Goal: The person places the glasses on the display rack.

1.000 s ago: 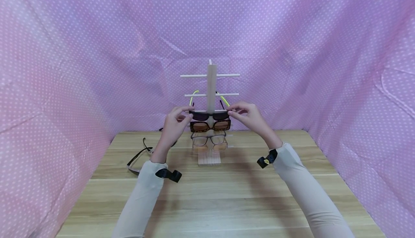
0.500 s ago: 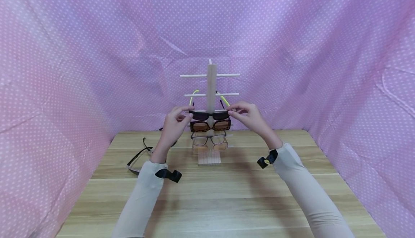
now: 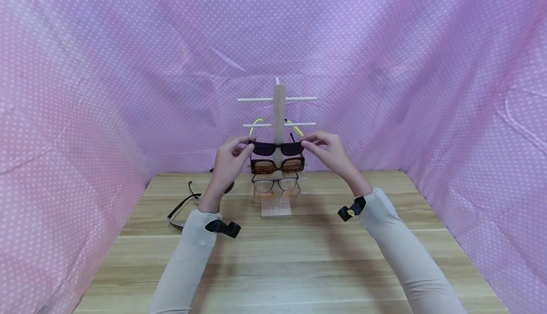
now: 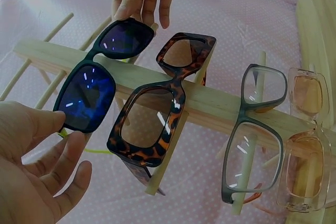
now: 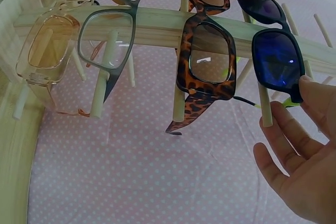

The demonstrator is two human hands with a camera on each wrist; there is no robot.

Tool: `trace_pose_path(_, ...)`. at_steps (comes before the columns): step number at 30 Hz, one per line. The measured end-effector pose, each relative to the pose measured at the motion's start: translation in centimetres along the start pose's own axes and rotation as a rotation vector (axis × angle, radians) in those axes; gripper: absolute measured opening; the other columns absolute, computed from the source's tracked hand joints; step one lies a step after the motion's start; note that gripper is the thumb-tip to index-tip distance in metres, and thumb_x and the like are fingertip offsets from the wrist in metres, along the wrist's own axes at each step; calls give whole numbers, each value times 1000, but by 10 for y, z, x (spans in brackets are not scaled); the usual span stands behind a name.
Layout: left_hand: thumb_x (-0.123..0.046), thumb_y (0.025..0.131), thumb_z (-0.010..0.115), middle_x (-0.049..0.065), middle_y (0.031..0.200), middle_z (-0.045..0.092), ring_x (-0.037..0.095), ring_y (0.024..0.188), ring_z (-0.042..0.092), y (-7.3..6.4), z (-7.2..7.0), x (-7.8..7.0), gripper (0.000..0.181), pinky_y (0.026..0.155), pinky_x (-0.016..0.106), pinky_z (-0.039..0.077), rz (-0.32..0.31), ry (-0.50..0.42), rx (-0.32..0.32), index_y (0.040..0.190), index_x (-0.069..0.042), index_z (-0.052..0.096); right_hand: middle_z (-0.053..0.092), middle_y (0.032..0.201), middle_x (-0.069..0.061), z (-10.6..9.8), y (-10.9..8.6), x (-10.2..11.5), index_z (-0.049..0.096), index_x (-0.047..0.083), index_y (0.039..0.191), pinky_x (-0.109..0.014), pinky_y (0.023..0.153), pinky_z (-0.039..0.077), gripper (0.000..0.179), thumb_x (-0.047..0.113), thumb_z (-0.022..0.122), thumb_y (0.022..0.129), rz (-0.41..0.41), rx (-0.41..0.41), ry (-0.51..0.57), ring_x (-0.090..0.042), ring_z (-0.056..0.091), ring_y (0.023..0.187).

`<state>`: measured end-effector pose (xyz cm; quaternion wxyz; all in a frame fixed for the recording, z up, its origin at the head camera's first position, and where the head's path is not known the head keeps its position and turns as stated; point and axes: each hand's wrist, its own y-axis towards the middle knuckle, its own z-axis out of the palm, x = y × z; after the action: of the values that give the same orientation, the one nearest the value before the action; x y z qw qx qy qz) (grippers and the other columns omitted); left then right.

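Observation:
Dark-lensed black sunglasses (image 3: 265,148) are at the third peg row from the top of a wooden eyewear rack (image 3: 278,114). My left hand (image 3: 228,162) pinches their left end between thumb and fingers. The opposite end is pinched by my right hand (image 3: 326,152). In the right wrist view, the sunglasses (image 5: 278,59) overlap a peg (image 5: 265,106). Yellow-green temple parts (image 3: 295,128) show behind them. Just below hang tortoiseshell sunglasses (image 3: 264,166), then grey-framed eyeglasses (image 3: 265,185). Lowest on the rack is a clear-framed pair with orange-tinted lenses (image 4: 307,95).
The two upper rods (image 3: 256,99) of the rack bear no glasses on the near side. On the wooden table (image 3: 282,266), glasses with black temples (image 3: 179,207) lie left, partly behind my left arm. Another dark lens (image 3: 229,188) shows beside that wrist. Pink dotted cloth (image 3: 128,67) surrounds the table.
Both hands have raised the black sunglasses slightly, and their lenses now face the head camera more fully. A wider gap shows above the tortoiseshell pair.

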<state>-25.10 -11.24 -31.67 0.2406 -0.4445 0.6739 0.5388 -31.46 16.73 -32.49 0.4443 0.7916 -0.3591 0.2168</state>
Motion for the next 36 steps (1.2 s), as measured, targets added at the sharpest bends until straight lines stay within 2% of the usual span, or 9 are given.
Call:
trace_pose_path(3, -4, 100, 63, 26, 116, 66, 43, 93, 69, 0, 1, -1, 26, 78, 20, 49, 7, -1, -5, 123, 5, 69, 76, 103, -17, 0, 1, 1, 74, 0, 109, -40, 92, 55, 16, 10, 68, 98, -5, -18, -14, -13, 67, 92)
trace_pose_path(10, -3, 100, 62, 27, 113, 66, 42, 91, 68, 2, 3, -2, 26, 80, 21, 50, 23, 0, -8, 123, 7, 69, 76, 102, -18, -1, 2, 4, 74, -1, 108, -36, 91, 54, 16, 10, 68, 98, -1, -54, -12, -1, 63, 88)
trace_pose_path(16, -3, 100, 61, 27, 113, 66, 42, 88, 67, 3, 2, -2, 25, 76, 16, 48, 29, 9, 0, 123, 7, 69, 76, 104, -18, 0, 1, 2, 74, -1, 110, -36, 92, 53, 17, 10, 68, 98, 29, -39, -17, -4, 63, 89)
trace_pose_path(19, -2, 100, 61, 26, 111, 66, 32, 81, 68, 2, 2, -2, 24, 72, 15, 49, 25, 16, 17, 122, 6, 70, 75, 107, -21, 1, 1, 1, 73, -4, 111, -41, 93, 53, 17, 6, 67, 98, 42, -30, -21, -9, 64, 93)
trace_pose_path(23, -3, 101, 60, 25, 111, 65, 18, 79, 65, 2, 2, 0, 24, 69, 15, 50, 10, 15, 34, 121, 5, 70, 73, 110, -24, 2, 1, -3, 72, -7, 112, -49, 94, 53, 18, 4, 66, 98, 45, -24, -15, -25, 66, 100)
trace_pose_path(25, -4, 102, 60, 25, 111, 64, 25, 80, 67, 2, 2, 1, 24, 69, 16, 50, 1, 10, 37, 122, 5, 69, 73, 111, -24, 1, 1, -4, 72, -6, 112, -50, 94, 53, 18, 5, 66, 98, 48, -21, -16, -31, 66, 102)
trace_pose_path(29, -5, 102, 59, 26, 112, 64, 40, 87, 68, 3, 3, 1, 25, 72, 22, 52, -8, 14, 35, 123, 5, 69, 73, 112, -21, 2, 1, -3, 73, -3, 111, -48, 94, 53, 18, 9, 67, 99, 63, -8, -35, -31, 66, 103)
trace_pose_path(33, -5, 103, 58, 27, 116, 65, 42, 88, 68, 2, 4, 2, 26, 74, 29, 55, -15, 22, 44, 125, 5, 68, 73, 112, -17, 2, -1, -3, 75, 1, 109, -44, 93, 54, 18, 14, 68, 99, 77, 5, -34, -26, 65, 102)
trace_pose_path(36, -4, 103, 57, 28, 119, 65, 46, 90, 68, 1, 3, 3, 27, 71, 24, 55, -34, 9, 65, 126, 6, 67, 73, 112, -15, 2, -2, -3, 75, 3, 109, -43, 92, 54, 18, 16, 68, 99, 76, 9, -26, -25, 65, 102)
